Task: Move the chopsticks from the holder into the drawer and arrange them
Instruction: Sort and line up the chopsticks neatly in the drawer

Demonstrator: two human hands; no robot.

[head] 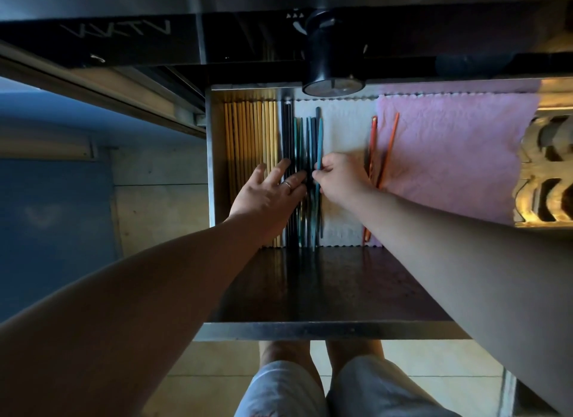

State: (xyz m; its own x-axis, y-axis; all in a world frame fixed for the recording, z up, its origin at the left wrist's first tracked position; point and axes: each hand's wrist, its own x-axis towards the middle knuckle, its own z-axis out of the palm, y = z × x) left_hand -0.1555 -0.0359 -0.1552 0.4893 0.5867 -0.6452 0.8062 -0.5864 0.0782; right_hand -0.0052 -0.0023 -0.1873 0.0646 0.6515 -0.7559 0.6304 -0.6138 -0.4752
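Looks like the arranging step, sorting by colour. Starting at the drawer left wall: tan sticks packed tight in a neat row, likely finished. Left hand next, fingers straight and flat on the black sticks, pinning them beside the tan lot. Then teal sticks just right of the black, a bit crossed and messy. Right hand pinching one teal stick between thumb and fingertips, about mid-length. Next move, probably: lay that one parallel and nudge the bunch snug against the black without rolling the rest. Up on the table edge, black holder. Can't see inside, so no idea what's left in it. Further right, white liner, then a couple of orange sticks splayed across the edge of the pink cloth, not lined up yet.
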